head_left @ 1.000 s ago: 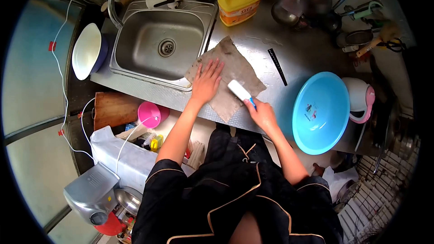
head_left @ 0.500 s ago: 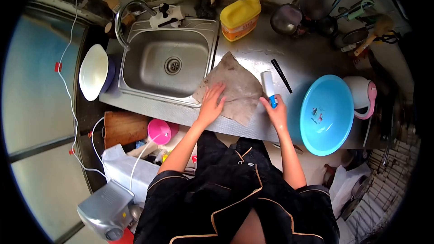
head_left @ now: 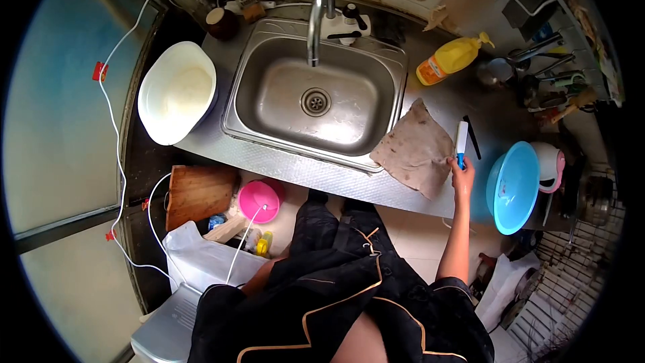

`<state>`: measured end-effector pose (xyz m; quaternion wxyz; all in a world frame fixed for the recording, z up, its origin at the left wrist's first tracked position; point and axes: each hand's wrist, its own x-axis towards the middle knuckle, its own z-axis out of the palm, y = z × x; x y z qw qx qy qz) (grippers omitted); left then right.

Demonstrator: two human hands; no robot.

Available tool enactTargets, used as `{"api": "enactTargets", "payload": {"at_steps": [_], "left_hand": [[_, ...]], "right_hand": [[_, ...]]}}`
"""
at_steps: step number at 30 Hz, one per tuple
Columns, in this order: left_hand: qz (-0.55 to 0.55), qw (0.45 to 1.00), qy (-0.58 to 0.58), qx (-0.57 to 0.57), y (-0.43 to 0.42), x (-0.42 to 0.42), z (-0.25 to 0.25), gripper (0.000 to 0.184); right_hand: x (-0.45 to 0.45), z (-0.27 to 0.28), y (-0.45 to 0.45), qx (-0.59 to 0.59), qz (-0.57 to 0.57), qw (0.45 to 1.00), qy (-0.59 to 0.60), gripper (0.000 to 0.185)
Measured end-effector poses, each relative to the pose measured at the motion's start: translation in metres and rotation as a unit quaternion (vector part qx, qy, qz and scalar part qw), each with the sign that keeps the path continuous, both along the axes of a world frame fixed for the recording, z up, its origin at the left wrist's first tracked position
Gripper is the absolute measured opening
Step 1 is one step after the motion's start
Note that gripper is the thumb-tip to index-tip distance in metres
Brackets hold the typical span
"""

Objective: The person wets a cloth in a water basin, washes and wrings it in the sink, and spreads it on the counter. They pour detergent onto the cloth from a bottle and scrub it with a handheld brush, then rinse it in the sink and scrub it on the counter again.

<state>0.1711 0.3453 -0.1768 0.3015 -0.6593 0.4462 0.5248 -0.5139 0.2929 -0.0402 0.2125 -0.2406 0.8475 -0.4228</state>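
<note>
My right hand is closed round the blue handle of a slim white tool, whose white end points away from me. The tool's exact kind is unclear. Against the thumb side of that hand lies the right corner of a stained grey-brown cloth, spread flat on the steel counter with its left edge at the sink rim. Just right of the tool is a thin black strip. My left hand is out of sight; only a bit of that arm shows beside my dark clothing.
Left of the cloth is the steel sink with a curved tap. A white basin stands further left. A yellow pump bottle is behind the cloth, and a blue basin at right. Below are a pink bucket and wooden board.
My left hand has left the cloth and gone out of view by my body. My right hand keeps hold of the tool. The view has swung left, showing more of the sink.
</note>
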Motion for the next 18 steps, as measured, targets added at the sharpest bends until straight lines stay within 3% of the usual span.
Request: {"api": "enactTargets", "payload": {"at_steps": [4, 8, 9, 14, 18], "left_hand": [[0.047, 0.998, 0.026, 0.010, -0.016, 0.022, 0.015, 0.020], [0.058, 0.997, 0.052, -0.019, -0.044, 0.020, 0.026, 0.019], [0.059, 0.996, 0.063, -0.034, -0.054, 0.016, 0.030, 0.019], [0.049, 0.991, 0.098, -0.072, -0.093, 0.005, 0.046, 0.019], [0.036, 0.992, 0.100, -0.063, -0.114, 0.009, 0.054, 0.019]], "right_hand": [[0.040, 0.049, -0.017, -0.001, 0.075, 0.996, 0.039, 0.019], [0.088, 0.117, -0.048, 0.043, 0.124, 0.991, 0.005, 0.025], [0.102, 0.124, -0.057, -0.010, 0.141, 0.989, -0.047, 0.020], [0.152, 0.178, -0.108, -0.061, 0.296, 0.953, -0.024, 0.022], [0.175, 0.208, -0.142, -0.135, 0.308, 0.936, -0.103, 0.018]]}}
